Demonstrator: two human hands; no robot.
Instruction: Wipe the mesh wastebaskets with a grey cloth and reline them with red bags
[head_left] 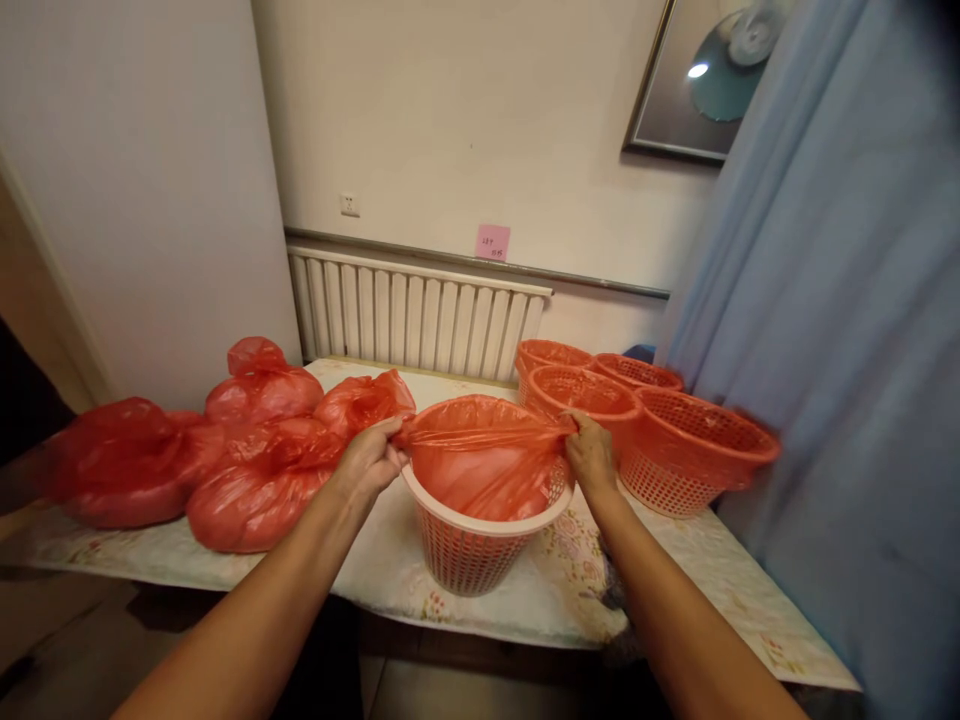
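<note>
A pink latticed plastic basket (480, 545) stands upright near the table's front edge, with a red plastic bag (480, 470) inside it. My left hand (375, 455) is closed on the bag's edge above the left of the rim. Above the right side, my right hand (590, 450) grips the opposite edge. Between them the near edge of the bag is pulled taut across the basket, off the front rim. At the back the bag still covers the rim. Something pale shows through the film, but I cannot make out what it is.
Several tied, filled red bags (255, 495) sit at the left. Several baskets lined with red bags (675, 450) stand at the right, beside a blue curtain (840, 300). A flowered cloth covers the table (750, 580). A white radiator (420, 310) is behind.
</note>
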